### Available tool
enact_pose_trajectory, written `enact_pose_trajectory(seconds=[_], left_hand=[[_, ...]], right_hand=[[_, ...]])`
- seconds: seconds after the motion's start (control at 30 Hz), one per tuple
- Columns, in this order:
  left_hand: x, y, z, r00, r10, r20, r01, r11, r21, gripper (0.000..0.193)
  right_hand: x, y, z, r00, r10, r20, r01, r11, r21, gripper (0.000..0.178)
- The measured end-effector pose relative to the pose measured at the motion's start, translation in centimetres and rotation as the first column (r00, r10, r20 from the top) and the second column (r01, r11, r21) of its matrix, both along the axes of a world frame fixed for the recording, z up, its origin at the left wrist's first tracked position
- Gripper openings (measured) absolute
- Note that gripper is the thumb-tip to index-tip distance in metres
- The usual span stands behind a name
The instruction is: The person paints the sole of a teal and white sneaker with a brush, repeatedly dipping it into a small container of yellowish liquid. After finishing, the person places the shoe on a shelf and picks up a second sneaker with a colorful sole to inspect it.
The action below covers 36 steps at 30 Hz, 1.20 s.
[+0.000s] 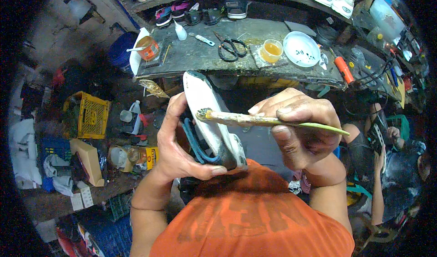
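Left hand (175,141) clamps the shoe (211,118) sole-up, exposing it to the brush (255,119) pinched in the right hand (302,129)

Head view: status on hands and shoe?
Left hand grips the blue shoe with white sole, sole up. Right hand pinches a glue-caked brush with green handle, bristle tip on the sole. Nothing between them.

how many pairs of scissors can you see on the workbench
1: black-handled scissors lie on the workbench, between a small tool and the cup of amber liquid. Others may be hidden in clutter at right.
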<state>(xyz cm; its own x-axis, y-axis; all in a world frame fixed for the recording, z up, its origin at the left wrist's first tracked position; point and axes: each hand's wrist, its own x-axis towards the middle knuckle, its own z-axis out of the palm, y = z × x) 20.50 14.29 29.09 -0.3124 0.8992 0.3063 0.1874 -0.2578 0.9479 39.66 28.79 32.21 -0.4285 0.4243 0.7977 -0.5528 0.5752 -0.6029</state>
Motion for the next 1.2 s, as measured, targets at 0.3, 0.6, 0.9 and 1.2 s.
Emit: enact_pose_trajectory(seconds=[0.3,0.6,0.9,1.2], left_hand=[[-0.4,0.4,-0.1,0.999,0.007,0.049,-0.009,0.999,0.033,0.125],[-0.3,0.8,-0.2,0.976,-0.024,0.217,-0.002,0.993,0.119,0.125],[-0.2,0.7,0.4,0.958,-0.005,0.287,-0.019,0.996,0.082,0.123],[-0.5,0.5,0.6,0.965,-0.020,0.260,0.003,0.998,0.065,0.121]], right_hand=[[0.3,-0.1,0.3,0.999,-0.033,0.028,0.030,0.996,0.087,0.032],[0.7,-0.3,0.6,0.998,0.015,0.061,-0.021,0.995,0.099,0.033],[1.6,-0.8,1.8,0.978,0.005,0.207,-0.039,0.986,0.161,0.020],[0.6,0.0,1.8,0.998,0.048,0.040,-0.048,0.999,0.022,0.026]])
